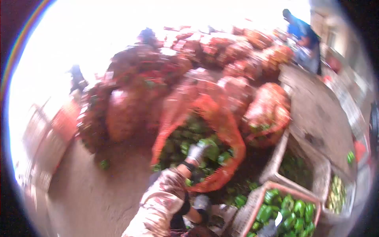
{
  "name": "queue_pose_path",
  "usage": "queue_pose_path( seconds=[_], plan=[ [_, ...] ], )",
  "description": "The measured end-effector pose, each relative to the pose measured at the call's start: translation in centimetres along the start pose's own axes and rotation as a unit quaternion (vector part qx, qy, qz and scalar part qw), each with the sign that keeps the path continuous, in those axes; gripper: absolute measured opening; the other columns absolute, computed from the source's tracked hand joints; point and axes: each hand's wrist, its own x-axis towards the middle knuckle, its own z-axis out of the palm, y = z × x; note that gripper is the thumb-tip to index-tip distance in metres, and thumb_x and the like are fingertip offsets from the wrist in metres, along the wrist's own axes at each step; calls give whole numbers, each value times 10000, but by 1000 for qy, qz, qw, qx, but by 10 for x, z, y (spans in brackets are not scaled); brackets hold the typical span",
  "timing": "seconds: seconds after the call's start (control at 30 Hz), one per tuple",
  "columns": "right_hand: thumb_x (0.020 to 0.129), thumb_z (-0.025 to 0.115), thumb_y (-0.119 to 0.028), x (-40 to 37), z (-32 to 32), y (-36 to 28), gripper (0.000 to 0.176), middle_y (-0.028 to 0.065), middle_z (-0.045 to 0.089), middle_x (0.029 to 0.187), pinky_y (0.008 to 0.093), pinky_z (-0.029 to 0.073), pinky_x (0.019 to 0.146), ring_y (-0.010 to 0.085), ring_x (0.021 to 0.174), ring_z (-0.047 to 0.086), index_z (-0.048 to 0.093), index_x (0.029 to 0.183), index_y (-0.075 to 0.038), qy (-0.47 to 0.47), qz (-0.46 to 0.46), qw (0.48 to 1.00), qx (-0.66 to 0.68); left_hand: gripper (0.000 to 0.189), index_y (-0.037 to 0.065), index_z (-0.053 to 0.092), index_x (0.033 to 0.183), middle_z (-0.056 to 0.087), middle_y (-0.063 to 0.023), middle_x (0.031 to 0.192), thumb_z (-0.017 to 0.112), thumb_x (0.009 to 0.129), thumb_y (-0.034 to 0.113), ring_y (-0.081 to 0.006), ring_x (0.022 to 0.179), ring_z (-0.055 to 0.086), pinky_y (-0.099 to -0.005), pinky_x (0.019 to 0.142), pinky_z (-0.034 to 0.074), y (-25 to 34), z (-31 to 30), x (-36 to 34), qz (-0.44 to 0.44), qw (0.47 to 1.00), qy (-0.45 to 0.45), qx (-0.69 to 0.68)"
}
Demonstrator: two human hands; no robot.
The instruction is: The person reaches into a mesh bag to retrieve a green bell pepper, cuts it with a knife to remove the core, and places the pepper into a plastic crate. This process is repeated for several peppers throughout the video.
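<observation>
Reaching into an open red sack [237, 149], the gloved left hand [196, 153] is at a green pepper [213, 151] lying on the heap inside. Blur hides the fingers; cannot tell whether they close round it or only touch. Gloved right hand [202, 203] is low, just outside the sack's near rim, in shadow; finger spread and any hold not readable. Pepper judged light, firm-walled but hollow, its skin smooth and likely slippery under a glove; a hard squeeze could crack it. Best hold: round the shoulders, fingers spread wide, or by the stem if one shows. Sack mesh looks soft and slack at the mouth, heavy when full. Crate [245, 215] of glossy peppers stands near, to the right.
</observation>
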Motion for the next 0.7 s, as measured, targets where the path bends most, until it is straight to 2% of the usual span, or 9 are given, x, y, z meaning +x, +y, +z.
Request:
queue_pose_path(
  seconds=[0.07, 0.13, 0.23, 0.33, 0.43, 0.53, 0.57, 0.67, 0.7],
  plan=[
    [924, 531, -213, -12, 28, -45, 362, 77, 599, 952, 308, 443, 654, 166, 760, 529, 533, 1231, -22, -25, -27, 999, -20, 470, 95, 535, 1253, 607, -68, 1169, 609, 875, 365, -236, 1039, 589, -432, 876, 482, 1, 2, -60, -123, 917, -187, -332],
    [933, 509, -211, -29, 42, -83, 377, 68, 595, 955, 301, 444, 648, 164, 751, 530, 504, 1269, -38, -46, -48, 997, -25, 523, 129, 489, 1304, 573, -73, 1239, 614, 863, 380, -250, 1113, 555, -450, 923, 463, -1, 12, -115, -78, 866, -275, -410],
    [948, 476, -207, -51, 36, -122, 404, 55, 588, 961, 290, 444, 639, 160, 739, 532, 459, 1325, -63, -93, -64, 994, 7, 491, 142, 496, 1303, 554, -75, 1278, 608, 882, 370, -279, 1126, 554, -463, 947, 449, -18, 24, -172, -144, 798, -334, -480],
    [963, 443, -204, -80, 3, -149, 436, 42, 581, 967, 280, 445, 630, 155, 726, 535, 415, 1382, -89, -140, -62, 986, 65, 534, 126, 464, 1322, 557, -88, 1247, 580, 900, 432, -255, 1130, 543, -422, 961, 444, 16, 53, -240, -138, 848, -283, -425],
    [977, 409, -200, -129, -34, -180, 471, 29, 575, 973, 269, 445, 620, 151, 714, 537, 370, 1438, -114, -189, -86, 976, 69, 691, 91, 405, 1342, 544, -71, 1212, 698, 805, 413, -206, 1115, 535, -377, 985, 428, 26, 66, -275, 0, 926, -303, -226],
    [990, 408, -208, -182, -46, -219, 398, 81, 648, 877, 361, 486, 564, 204, 584, 561, 450, 1355, -58, -216, -355, 871, -261, 864, 53, 350, 1361, 521, -90, 1229, 811, 685, 330, -198, 1127, 518, -340, 983, 423, 26, 82, -294, 60, 904, -376, -194],
    [957, 486, -170, -211, -47, -260, 183, 164, 652, 913, 421, 504, 651, 340, 776, 645, 603, 1022, -46, -245, -220, 907, -261, 910, 47, 339, 1362, 525, -95, 1224, 844, 642, 280, -199, 1128, 522, -344, 980, 432, 28, 86, -302, 44, 900, -388, -194],
    [947, 502, -165, -217, -59, -228, 168, 143, 646, 878, 431, 506, 641, 332, 745, 638, 613, 1003, -53, -238, -314, 885, -250, 917, 42, 340, 1360, 527, -96, 1221, 860, 620, 195, -199, 1125, 534, -342, 973, 448, 30, 95, -325, 38, 894, -416, -161],
    [965, 500, -204, -215, -59, -222, 193, 97, 630, 643, 390, 468, 511, 267, 569, 629, 632, 965, -63, -205, -369, 878, -226, 940, 34, 343, 1362, 524, -97, 1229, 876, 598, 167, -196, 1132, 527, -342, 980, 443, 25, 96, -327, 31, 892, -427, -149]
  ],
)
